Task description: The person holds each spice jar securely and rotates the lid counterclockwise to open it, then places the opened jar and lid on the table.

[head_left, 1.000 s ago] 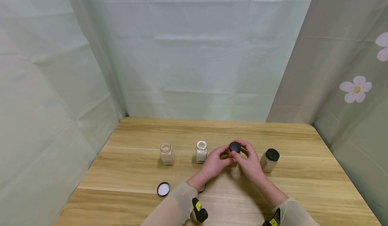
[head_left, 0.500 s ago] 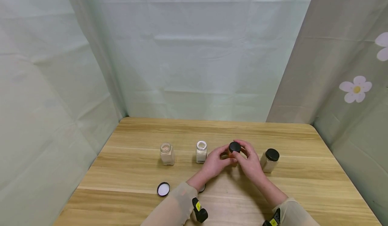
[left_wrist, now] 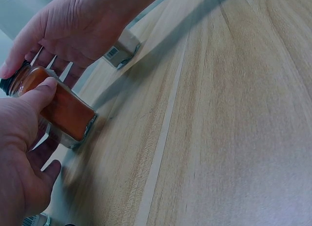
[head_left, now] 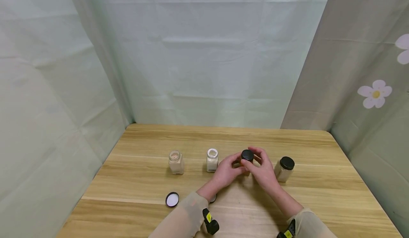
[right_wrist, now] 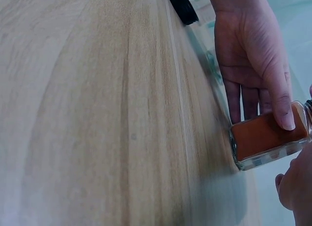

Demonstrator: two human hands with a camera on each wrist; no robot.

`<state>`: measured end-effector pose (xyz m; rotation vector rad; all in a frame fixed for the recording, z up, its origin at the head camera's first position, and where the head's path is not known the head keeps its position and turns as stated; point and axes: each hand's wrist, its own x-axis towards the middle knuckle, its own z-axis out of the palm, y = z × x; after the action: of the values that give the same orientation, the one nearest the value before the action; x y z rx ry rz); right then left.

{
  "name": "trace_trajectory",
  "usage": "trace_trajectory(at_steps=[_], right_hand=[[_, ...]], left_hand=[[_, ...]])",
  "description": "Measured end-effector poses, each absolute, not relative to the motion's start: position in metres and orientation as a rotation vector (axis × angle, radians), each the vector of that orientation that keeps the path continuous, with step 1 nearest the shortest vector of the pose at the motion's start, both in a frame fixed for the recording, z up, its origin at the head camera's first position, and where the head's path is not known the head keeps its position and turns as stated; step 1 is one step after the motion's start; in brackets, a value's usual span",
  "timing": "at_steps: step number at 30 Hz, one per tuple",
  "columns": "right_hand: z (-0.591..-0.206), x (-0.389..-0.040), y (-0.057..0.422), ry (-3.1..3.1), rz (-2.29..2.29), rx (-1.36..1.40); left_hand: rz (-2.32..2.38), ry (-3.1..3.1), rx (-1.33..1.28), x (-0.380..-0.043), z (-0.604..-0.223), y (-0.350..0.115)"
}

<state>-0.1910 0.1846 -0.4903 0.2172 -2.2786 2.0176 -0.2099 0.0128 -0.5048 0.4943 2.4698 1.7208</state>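
A square glass spice jar of orange-red powder [left_wrist: 68, 111] stands upright on the table, topped with a black lid [head_left: 247, 155]. My left hand [head_left: 224, 173] holds the jar's body, thumb pressed on the near side and fingers around the back. At the top, my right hand [head_left: 265, 172] grips the lid between thumb and fingers. Left of the hands are two lidless jars, one with white contents [head_left: 212, 160] and one with pale beige powder [head_left: 176, 163]. To the right stands a beige-filled jar with its black lid on [head_left: 284, 169].
An upturned black lid with a white liner [head_left: 172, 199] lies on the wooden table [head_left: 127, 188] at front left. Another lid [head_left: 213, 198] is mostly hidden by my left forearm. Pale curtains [head_left: 204, 60] hang behind and at the sides.
My right thumb has shifted slightly left across the near side of the lid, and the right fingers have moved a little. The left hand and the jars stay in place.
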Motion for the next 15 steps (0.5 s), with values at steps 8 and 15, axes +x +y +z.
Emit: trace_trajectory(at_steps=[8,15], right_hand=[[-0.4894,-0.1918,0.1832,-2.275,2.031,0.183],[-0.4882,-0.1917,0.1825,-2.257,2.028,0.169]], left_hand=[[1.707,2.466,0.480,-0.2095,-0.5039,0.0127],[1.704,2.466,0.464,-0.2102,-0.5051,0.0129]])
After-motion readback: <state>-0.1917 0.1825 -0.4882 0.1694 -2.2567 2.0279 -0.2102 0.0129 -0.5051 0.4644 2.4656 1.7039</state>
